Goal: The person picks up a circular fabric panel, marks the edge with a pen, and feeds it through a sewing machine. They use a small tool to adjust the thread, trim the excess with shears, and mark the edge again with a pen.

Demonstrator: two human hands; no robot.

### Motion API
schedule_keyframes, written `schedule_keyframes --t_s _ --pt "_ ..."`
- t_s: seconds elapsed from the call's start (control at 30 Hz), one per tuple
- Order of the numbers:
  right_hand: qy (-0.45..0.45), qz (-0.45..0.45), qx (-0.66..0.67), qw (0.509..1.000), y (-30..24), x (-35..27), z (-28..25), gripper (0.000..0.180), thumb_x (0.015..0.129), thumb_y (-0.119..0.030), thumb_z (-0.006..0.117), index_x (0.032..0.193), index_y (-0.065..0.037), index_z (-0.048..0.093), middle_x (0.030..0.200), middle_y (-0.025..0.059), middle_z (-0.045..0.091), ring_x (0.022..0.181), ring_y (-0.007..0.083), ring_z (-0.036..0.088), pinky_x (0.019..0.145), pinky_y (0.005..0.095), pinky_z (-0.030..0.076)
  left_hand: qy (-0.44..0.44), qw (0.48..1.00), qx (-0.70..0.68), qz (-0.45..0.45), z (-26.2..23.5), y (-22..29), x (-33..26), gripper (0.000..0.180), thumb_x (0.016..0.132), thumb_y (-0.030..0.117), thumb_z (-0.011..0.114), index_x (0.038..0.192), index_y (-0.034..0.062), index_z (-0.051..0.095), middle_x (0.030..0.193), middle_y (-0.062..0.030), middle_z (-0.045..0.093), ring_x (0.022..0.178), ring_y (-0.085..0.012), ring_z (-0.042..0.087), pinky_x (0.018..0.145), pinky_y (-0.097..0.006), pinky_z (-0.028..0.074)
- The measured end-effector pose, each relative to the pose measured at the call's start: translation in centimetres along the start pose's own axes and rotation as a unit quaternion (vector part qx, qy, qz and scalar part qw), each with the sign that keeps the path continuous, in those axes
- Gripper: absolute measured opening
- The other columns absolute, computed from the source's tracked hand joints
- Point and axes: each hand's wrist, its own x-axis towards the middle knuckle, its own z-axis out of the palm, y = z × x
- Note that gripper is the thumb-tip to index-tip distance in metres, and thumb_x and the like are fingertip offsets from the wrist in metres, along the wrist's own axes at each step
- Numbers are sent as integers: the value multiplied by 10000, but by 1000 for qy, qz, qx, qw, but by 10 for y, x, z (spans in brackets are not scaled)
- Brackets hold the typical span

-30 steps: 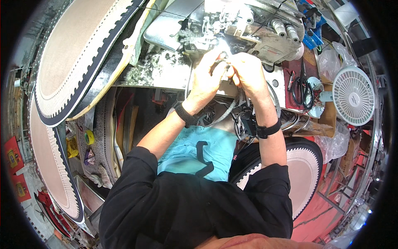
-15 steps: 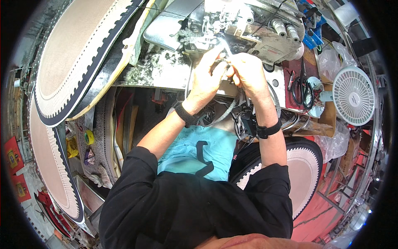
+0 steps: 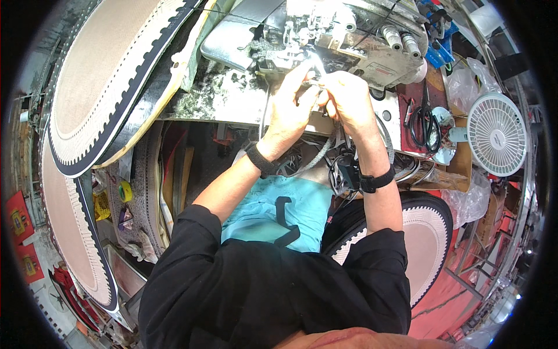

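Both hands work close together at the front of an industrial sewing machine [image 3: 343, 43], brightly lit at its stitching area. My right hand [image 3: 349, 99] is closed, thumb and fingers pinching a pale grey strip [image 3: 318, 65] that runs up toward the machine. My left hand [image 3: 292, 104] is bent around the same strip from the left, its fingertips near the machine's foot. Glare and the fingers hide the exact grip. A loop of grey woven strip [image 3: 318, 156] hangs below the hands, over my lap, where a turquoise cloth [image 3: 250, 218] lies.
Large oval rugs or mats [image 3: 107, 70] with scalloped dark edging lean at the left. Another round one [image 3: 421, 244] stands at my right. Black-handled scissors [image 3: 425, 122] lie on the table's right part, near a white fan [image 3: 496, 134]. Thread cones [image 3: 391, 38] sit on the machine.
Hardly anything differs. Both hands keep their place at the machine, with only slight finger shifts around the strip.
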Motion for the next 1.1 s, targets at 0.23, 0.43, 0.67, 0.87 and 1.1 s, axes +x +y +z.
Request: schedule_keyframes --t_s 0.23,0.43,0.67,0.87,1.1 --pt "-3 0 -17 1000 -3 1 2 160 864 -160 571 862 -6 614 615 50 602 401 48 469 350 162 326 -8 1000 22 -5 -2 1 1 487 830 106 577 1287 32 430 1151 -145 541 1066 -224 510 928 -344 401" --pt "10 37 3 999 -9 -4 3 153 864 -159 567 860 -11 607 623 52 606 406 48 471 352 164 331 7 1000 15 11 1 -2 0 488 832 112 578 1289 32 428 1141 -151 546 1064 -222 516 928 -341 401" --pt "8 11 5 1000 -1 3 0 142 860 -153 566 859 -16 603 617 42 599 407 45 469 349 161 317 -4 1000 22 -1 1 -2 0 505 817 98 583 1288 10 422 1164 -171 540 1090 -241 510 946 -349 388" --pt "0 24 -3 1000 -8 0 1 146 859 -147 558 840 -6 591 618 47 597 416 53 479 361 169 340 -8 999 40 7 0 4 1 516 813 98 585 1286 -13 413 1191 -188 524 1113 -256 500 959 -358 380" --pt "8 9 15 1000 -5 0 1 135 850 -146 579 814 -19 603 610 34 588 410 46 467 346 165 309 -22 999 21 -9 2 7 3 520 818 103 588 1288 -23 403 1241 -201 488 1158 -265 468 985 -360 355"
